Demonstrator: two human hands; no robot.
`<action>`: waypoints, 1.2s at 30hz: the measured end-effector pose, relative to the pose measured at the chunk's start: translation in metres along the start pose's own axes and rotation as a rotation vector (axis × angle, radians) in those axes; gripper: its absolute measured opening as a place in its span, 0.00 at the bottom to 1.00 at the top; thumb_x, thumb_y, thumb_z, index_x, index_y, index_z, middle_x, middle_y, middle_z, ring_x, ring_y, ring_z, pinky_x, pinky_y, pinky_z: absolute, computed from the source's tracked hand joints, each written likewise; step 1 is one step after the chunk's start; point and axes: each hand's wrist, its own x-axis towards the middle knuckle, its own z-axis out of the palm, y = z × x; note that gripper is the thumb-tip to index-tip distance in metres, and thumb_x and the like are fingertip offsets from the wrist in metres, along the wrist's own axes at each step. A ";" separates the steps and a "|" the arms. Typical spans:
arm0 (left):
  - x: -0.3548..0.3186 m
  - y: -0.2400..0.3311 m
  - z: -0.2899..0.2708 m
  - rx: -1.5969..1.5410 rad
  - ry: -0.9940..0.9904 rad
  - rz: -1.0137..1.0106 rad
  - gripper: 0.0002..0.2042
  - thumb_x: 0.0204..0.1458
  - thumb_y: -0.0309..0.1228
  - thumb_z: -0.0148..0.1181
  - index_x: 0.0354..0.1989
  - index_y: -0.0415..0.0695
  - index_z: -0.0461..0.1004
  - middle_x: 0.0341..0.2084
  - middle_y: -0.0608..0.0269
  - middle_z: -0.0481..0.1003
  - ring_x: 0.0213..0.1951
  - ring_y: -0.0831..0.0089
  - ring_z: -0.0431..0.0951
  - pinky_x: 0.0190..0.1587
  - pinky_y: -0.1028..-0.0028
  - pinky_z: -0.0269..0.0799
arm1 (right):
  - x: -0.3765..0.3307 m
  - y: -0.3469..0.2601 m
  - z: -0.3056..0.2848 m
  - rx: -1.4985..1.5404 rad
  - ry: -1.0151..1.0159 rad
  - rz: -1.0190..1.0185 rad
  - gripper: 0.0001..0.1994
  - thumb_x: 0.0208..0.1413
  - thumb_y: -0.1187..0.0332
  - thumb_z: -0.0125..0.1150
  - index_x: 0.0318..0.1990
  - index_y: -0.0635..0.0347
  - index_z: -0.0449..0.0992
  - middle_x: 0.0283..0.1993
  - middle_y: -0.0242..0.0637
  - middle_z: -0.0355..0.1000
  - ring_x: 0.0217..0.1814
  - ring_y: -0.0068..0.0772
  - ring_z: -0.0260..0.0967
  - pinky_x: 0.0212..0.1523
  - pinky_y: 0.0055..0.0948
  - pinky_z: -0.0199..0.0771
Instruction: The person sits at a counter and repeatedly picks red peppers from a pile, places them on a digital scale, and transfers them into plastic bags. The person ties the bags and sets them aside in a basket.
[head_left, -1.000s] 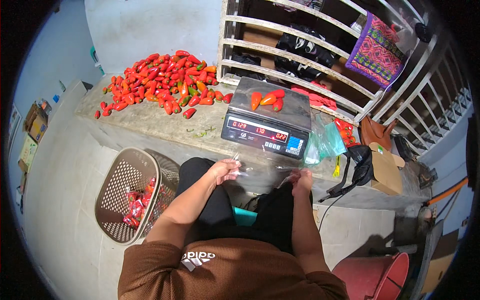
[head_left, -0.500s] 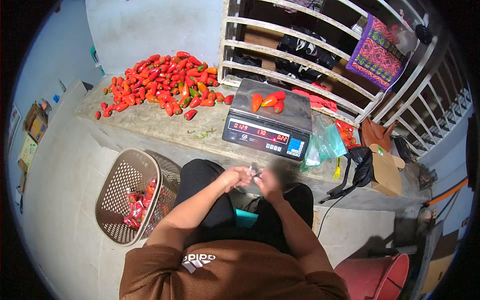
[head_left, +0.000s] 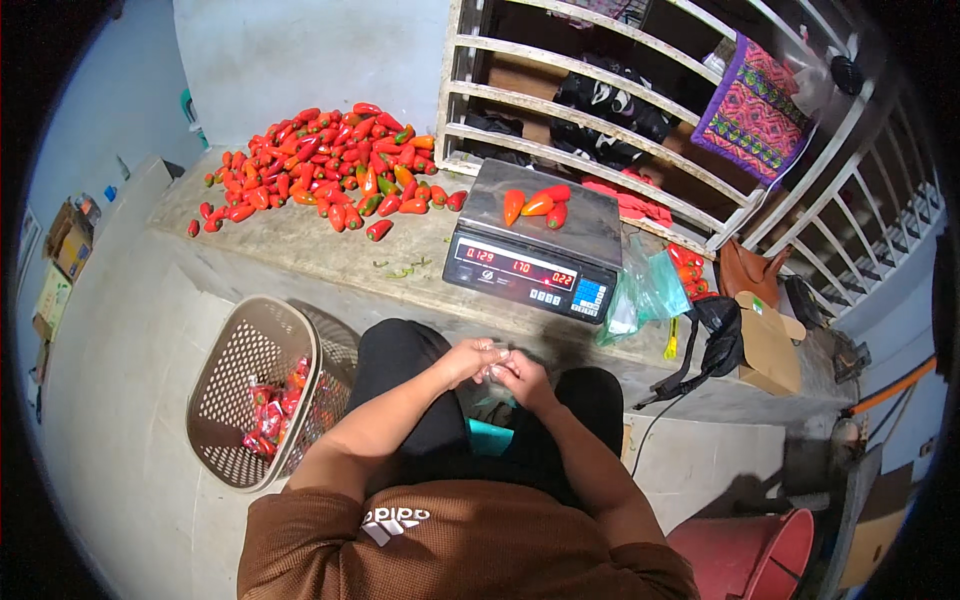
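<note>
Between my knees, my left hand [head_left: 468, 363] and my right hand [head_left: 523, 378] meet, fingers pinched together. Both grip a clear plastic bag [head_left: 490, 392], which hangs thin and crumpled beneath the fingertips; its lower part is hard to make out. Just beyond my hands stands a black digital scale [head_left: 524, 278] with a lit red display. Several red and orange peppers [head_left: 537, 204] lie on its dark weighing plate. A large heap of red peppers [head_left: 330, 165], a few partly green, covers the ledge to the scale's left.
A concrete ledge [head_left: 330, 255] carries the scale. Left of my legs, a beige plastic basket [head_left: 225, 400] holds bagged peppers [head_left: 275, 405]. Right of the scale are a greenish plastic bag [head_left: 640, 300], a black strapped bag [head_left: 713, 335] and a cardboard box [head_left: 768, 350]. A red tub [head_left: 745, 550] stands lower right.
My hands have come closer together, fingertips now touching, and the right hand has moved slightly left and down. More of the clear bag shows beneath them. The peppers on the scale stay put.
</note>
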 end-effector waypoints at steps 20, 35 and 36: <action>0.007 -0.013 -0.012 0.053 -0.096 -0.079 0.07 0.50 0.32 0.53 0.28 0.41 0.70 0.21 0.69 0.70 0.25 0.81 0.68 0.30 0.82 0.65 | 0.001 0.013 -0.006 0.038 0.069 0.008 0.08 0.49 0.69 0.54 0.34 0.63 0.66 0.25 0.35 0.69 0.28 0.20 0.65 0.31 0.22 0.65; 0.009 -0.014 -0.012 0.048 0.004 -0.074 0.14 0.49 0.39 0.54 0.20 0.43 0.71 0.15 0.70 0.68 0.20 0.83 0.64 0.23 0.82 0.59 | -0.001 0.009 -0.005 -0.225 0.005 -0.049 0.13 0.48 0.70 0.55 0.40 0.62 0.65 0.27 0.32 0.68 0.27 0.18 0.62 0.29 0.20 0.63; 0.011 -0.017 -0.012 0.084 0.012 -0.071 0.14 0.49 0.40 0.54 0.20 0.43 0.72 0.15 0.71 0.68 0.19 0.83 0.63 0.21 0.81 0.58 | -0.001 0.022 -0.004 -0.211 -0.003 -0.072 0.13 0.47 0.70 0.55 0.41 0.62 0.65 0.27 0.33 0.68 0.27 0.18 0.62 0.30 0.21 0.63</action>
